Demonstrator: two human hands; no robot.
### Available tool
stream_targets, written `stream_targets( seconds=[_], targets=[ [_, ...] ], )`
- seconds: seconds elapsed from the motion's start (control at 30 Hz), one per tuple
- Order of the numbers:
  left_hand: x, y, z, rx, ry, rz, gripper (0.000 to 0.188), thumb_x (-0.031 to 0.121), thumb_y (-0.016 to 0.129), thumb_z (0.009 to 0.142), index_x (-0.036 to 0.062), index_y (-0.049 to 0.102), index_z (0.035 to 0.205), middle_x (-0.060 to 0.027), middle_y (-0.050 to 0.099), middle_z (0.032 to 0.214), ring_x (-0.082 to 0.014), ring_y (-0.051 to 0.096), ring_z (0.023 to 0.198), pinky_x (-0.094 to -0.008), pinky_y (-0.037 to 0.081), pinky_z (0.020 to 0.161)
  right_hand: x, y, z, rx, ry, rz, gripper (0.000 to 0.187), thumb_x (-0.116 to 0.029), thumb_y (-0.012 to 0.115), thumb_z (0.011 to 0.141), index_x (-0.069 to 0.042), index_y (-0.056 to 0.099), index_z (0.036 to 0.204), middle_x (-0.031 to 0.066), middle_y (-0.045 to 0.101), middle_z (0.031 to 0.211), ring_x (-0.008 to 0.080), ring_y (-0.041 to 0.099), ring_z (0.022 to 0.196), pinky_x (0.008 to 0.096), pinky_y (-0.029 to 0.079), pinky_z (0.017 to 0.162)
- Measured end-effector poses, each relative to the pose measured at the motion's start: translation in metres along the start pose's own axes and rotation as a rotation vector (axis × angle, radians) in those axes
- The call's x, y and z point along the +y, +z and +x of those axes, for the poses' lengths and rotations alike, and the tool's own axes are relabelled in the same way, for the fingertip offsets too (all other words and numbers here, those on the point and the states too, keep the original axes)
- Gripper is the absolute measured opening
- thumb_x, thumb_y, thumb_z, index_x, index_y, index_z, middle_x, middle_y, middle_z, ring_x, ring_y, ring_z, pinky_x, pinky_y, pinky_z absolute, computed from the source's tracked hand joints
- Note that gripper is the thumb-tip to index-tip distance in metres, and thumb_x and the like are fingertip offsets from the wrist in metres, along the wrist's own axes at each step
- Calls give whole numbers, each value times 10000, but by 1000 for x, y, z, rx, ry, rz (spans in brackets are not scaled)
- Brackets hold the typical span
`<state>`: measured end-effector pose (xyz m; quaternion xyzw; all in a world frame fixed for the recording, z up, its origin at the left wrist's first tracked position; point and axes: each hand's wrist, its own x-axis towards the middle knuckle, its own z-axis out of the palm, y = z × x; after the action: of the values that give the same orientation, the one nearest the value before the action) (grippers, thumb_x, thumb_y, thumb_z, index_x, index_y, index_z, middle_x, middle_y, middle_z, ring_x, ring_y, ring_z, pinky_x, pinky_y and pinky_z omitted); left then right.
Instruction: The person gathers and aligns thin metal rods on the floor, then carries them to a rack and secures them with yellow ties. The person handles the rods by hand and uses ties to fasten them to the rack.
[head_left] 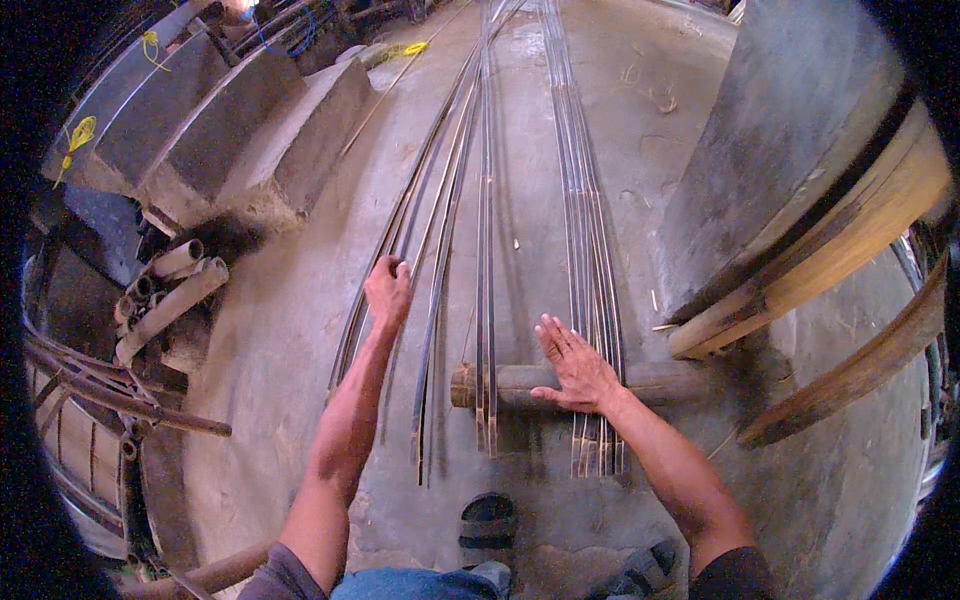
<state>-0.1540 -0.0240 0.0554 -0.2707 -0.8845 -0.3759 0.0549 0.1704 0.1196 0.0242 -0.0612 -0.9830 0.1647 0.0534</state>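
Long, thin, dark strips that look like split bamboo run away from me along the floor in several bundles. My left hand (388,290) is above or at the left bundle (440,260), its fingers curled closed; whatever is in them, if anything, is hidden. My right hand (578,370) is open, fingers stretched forward, palm down over the near part of the right bundle (590,240); whether it presses on the strips I cannot tell. Between the hands lies a narrow middle bundle (487,260). Near ends of the middle and right bundles cross a round log (530,388).
Concrete steps (290,140) rise at the left, with bamboo tubes (175,300) stacked below them. A slanted grey slab (780,150) and a wooden beam (820,240) stand at the right, near a curved plank (850,370). Yellow cord (78,140) hangs at the far left. My sandalled foot (488,520) is close to the strip ends.
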Motion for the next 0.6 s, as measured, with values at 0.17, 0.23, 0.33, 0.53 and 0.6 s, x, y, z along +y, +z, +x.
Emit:
stream_targets(
  seconds=[0.17,0.23,0.33,0.53,0.6],
  targets=[
    [-69,-25,15,11,-17,182,281,255,540,860,13,628,973,-217,648,880,-370,627,844,-435,476,777,-2,1,0,18,4,-24,1002,-704,413,805,-40,57,1464,207,106,1513,346,149,1397,424,187,1131],
    [-82,-33,10,20,-19,182,294,265,532,864,12,630,980,-216,649,886,-377,624,850,-440,476,781,2,0,-1,21,15,-30,997,-698,422,805,-41,65,1464,206,107,1514,344,147,1398,426,193,1129],
    [-105,-52,10,-42,-25,331,314,281,525,869,22,635,1006,-211,650,910,-374,624,867,-441,474,799,-3,-3,3,6,14,-24,989,-682,440,807,-36,78,1463,206,105,1514,333,144,1400,413,190,1132],
    [-82,2,-36,12,366,432,442,215,599,848,27,501,1236,-246,496,1227,-395,442,1189,-446,383,978,18,13,0,84,-30,191,965,-621,478,833,-1,72,1453,212,121,1509,321,152,1399,376,156,1141],
    [19,17,-58,-196,543,25,311,100,599,839,72,581,1148,-138,573,1158,-312,557,1065,-383,445,916,29,1,8,107,14,212,929,-628,420,864,-1,68,1452,214,119,1508,319,145,1400,343,140,1142]
  ],
)
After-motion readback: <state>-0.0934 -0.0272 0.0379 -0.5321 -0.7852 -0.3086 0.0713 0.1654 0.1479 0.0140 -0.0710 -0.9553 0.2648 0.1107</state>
